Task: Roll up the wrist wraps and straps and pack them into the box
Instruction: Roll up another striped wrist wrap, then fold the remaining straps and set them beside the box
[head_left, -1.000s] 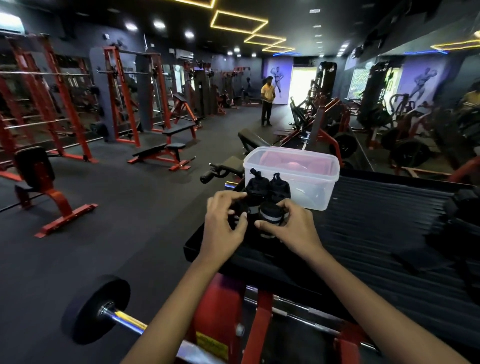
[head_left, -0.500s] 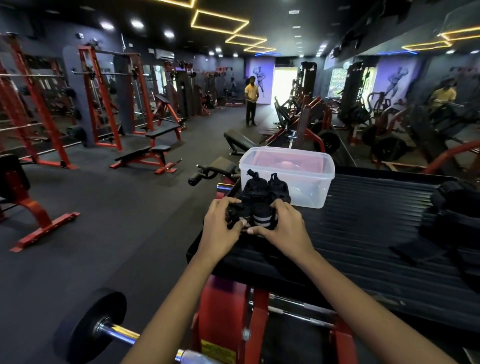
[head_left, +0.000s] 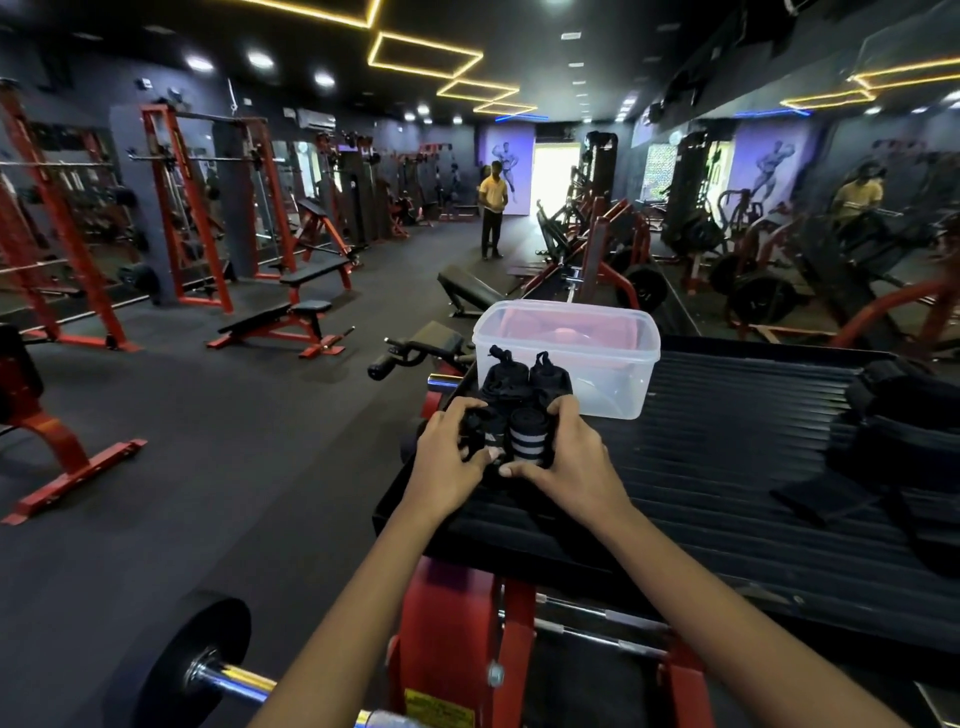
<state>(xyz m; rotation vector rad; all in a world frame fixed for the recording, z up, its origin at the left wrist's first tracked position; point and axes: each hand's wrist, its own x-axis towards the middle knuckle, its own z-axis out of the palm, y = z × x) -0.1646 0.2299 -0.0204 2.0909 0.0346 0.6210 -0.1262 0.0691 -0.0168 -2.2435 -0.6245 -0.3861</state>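
Head view, leg-press footplate used as a work surface. Both hands gather a cluster of rolled wraps at the near left corner of the ribbed black platform (head_left: 727, 467). The left hand (head_left: 447, 457) has its fingers curled round a dark rolled strap (head_left: 474, 434); the right hand (head_left: 566, 462) has its fingers and thumb clamped on a rolled wrist wrap with grey stripes (head_left: 527, 441). Two more black rolls (head_left: 524, 376) stand just behind, touching the front wall of the clear plastic box (head_left: 613, 384), which sits open on the platform with something pink showing through it. Compared with a second ago, the hands have closed in from either side and the striped roll is now squeezed against the dark one, while the two rear rolls and the box have kept their places. Judgement: rolling of these pieces looks finished, and the grip suits lifting the bundle into the box. Unrolled black straps (head_left: 893, 441) lie well apart at the right edge, so the task is only partly done
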